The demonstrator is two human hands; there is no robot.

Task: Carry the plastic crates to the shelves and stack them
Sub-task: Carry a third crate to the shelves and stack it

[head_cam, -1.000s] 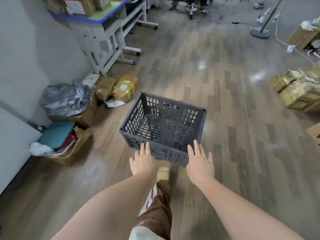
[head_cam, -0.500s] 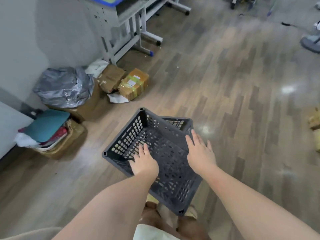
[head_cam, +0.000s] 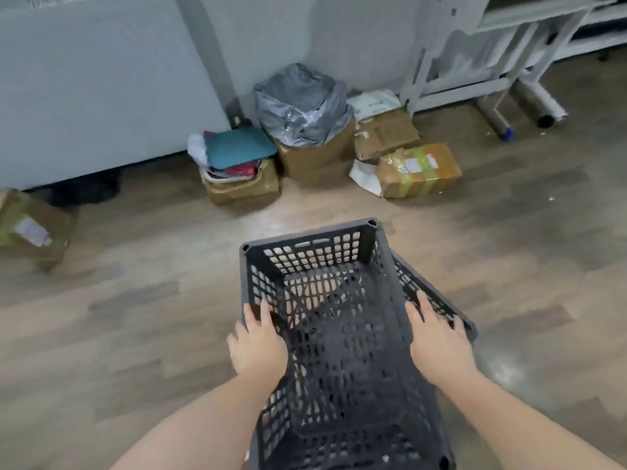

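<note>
Grey crate [head_cam: 339,351] (near end cropped)

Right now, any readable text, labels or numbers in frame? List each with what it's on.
None can be read.
Taped yellow-brown parcel: white label on top, print too blurred.
Flattened cardboard box behind it: pale sticker, illegible.
Box at far left: white label, blurred.
White mailer bag by the wall: faint mark, too small to tell.
Dark plastic crate, held by left hand and right hand: no markings visible.

Crate [head_cam: 339,334] between hands; boxes [head_cam: 419,171] beyond, against wall [head_cam: 101,79].
</note>
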